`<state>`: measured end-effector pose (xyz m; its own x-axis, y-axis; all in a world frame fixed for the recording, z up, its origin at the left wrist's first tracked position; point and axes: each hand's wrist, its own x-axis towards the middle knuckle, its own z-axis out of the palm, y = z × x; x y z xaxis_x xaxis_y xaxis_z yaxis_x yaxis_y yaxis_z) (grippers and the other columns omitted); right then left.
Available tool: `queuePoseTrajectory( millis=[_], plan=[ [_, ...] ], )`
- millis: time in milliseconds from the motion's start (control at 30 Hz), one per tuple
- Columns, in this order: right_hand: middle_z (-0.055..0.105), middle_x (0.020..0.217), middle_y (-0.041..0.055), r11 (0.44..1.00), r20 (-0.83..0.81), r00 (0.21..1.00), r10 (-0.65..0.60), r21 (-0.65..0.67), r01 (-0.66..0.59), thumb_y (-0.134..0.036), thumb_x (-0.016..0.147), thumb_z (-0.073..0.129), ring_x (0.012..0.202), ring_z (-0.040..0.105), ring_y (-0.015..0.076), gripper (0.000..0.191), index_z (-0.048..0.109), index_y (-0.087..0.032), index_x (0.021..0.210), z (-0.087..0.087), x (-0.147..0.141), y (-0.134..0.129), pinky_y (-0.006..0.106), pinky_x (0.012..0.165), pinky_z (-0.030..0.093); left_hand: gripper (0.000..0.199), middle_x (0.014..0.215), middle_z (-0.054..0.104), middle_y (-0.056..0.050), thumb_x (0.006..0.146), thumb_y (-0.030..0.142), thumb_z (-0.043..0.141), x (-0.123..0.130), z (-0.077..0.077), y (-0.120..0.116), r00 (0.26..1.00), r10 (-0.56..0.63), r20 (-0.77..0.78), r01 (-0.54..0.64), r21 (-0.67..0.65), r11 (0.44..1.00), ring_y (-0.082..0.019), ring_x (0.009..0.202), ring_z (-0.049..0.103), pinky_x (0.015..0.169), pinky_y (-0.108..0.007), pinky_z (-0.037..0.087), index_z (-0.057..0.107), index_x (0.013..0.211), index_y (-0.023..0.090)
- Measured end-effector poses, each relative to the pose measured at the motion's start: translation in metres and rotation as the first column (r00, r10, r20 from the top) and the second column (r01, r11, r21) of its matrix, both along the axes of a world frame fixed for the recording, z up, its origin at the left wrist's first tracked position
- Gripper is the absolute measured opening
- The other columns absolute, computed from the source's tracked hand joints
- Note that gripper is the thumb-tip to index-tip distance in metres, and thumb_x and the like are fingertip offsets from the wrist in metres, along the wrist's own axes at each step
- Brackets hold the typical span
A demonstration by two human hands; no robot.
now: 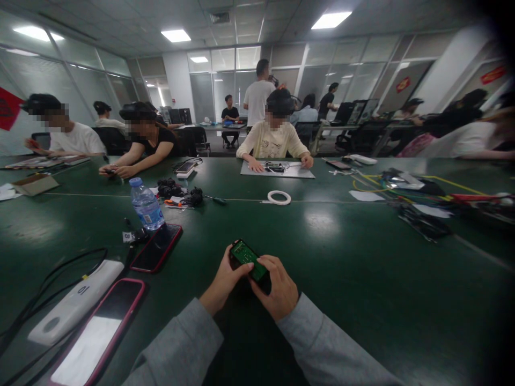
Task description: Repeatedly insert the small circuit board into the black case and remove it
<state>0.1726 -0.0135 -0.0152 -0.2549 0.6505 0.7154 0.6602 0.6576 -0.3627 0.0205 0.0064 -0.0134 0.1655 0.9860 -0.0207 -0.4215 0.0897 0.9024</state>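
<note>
Device [242,252], rectangular, green-faced and dark-edged, is gripped by the left hand [223,277] and right hand [280,287]; clear plastic bottle [146,205] stands beyond the left hand.

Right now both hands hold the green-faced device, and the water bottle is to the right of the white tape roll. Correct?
One error: the water bottle is to the left of the white tape roll, per the head view. Left hand and right hand do hold the green-faced device.

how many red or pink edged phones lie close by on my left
2: a red-edged phone beside the bottle, a pink-edged phone nearer you beside the white device.
</note>
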Motion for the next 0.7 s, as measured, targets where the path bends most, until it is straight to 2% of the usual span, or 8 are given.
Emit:
queuePoseTrajectory(
  millis=[700],
  plan=[
    [0.049,0.113,0.0111,1.0,0.026,1.0,-0.016,-0.018,0.017,-0.023,0.082,0.053,0.103,0.052,0.021,0.035,0.044,-0.016,0.115,0.0003,0.0003,-0.0013,0.035,0.085,0.05,0.068,0.121,0.054,-0.011,0.066,0.021,0.071,0.001,0.0031,-0.0012,1.0,0.023,0.009,-0.023,-0.007,1.0,-0.025,0.114,0.05,0.1,-0.044,0.033,0.04,0.126,0.023]
  ],
)
